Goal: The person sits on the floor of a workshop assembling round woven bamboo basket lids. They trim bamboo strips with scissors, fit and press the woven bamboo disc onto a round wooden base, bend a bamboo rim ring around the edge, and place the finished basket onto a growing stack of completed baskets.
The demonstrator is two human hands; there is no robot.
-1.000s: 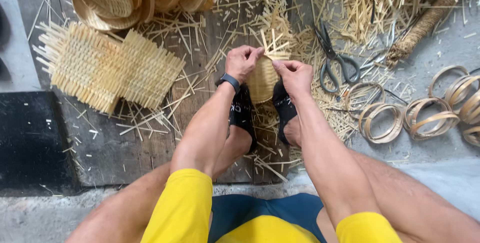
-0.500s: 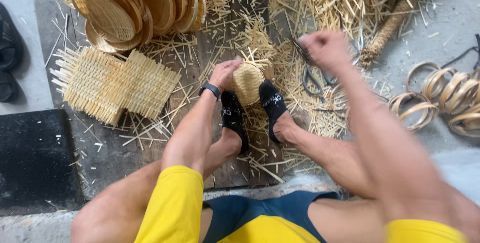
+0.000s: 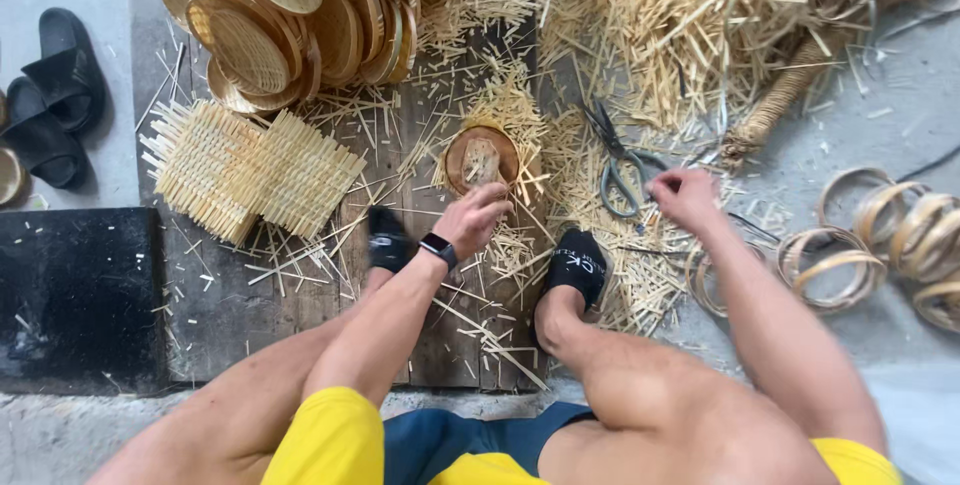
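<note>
- Concrete floor (image 3: 60, 435) with a worn wooden board (image 3: 440, 345) laid on it, strewn with cut straw-coloured strips; a dark mat (image 3: 75, 295) lies at the left.
- One small round woven basket (image 3: 482, 157) sits on the board just beyond the left hand (image 3: 472, 220); a pale bundle lies inside it.
- Left hand's fingers curl loosely, touching the basket's near rim; whether they grip it I cannot tell.
- Right hand (image 3: 685, 197), fingers bent and holding nothing, hovers just beside one pair of scissors (image 3: 620, 170).
- Two flat woven mats (image 3: 245, 170) overlap at the left.
- One stack of round woven trays (image 3: 300, 15), too many to count.
- Several bamboo hoops (image 3: 880, 235) at the right.
- Two black sandals (image 3: 55, 95).
</note>
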